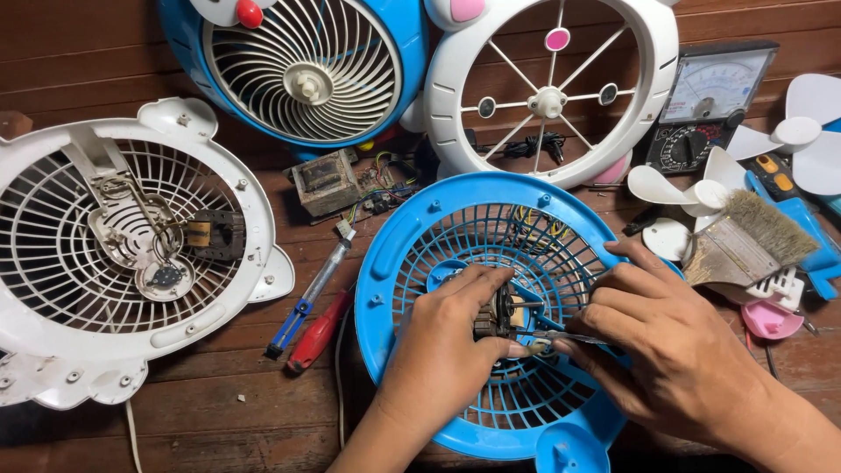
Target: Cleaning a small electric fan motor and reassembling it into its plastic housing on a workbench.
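A blue round fan grille (412, 245) lies flat on the wooden table in front of me. At its centre sits a small dark fan motor (501, 314). My left hand (447, 342) grips the motor from the left, fingers curled around it. My right hand (661, 337) comes in from the right and holds a thin metal tool (561, 336) whose tip points at the motor. Thin wires (526, 219) show through the grille behind the motor.
A white fan grille (53, 263) lies at the left. Red and blue screwdrivers (320, 293) rest between the grilles. A circuit board with a transformer (337, 181), a blue fan front (307, 66), a white fan frame (644, 96), a multimeter (710, 105), white blades (674, 188) and a paintbrush (745, 236) crowd the back and right.
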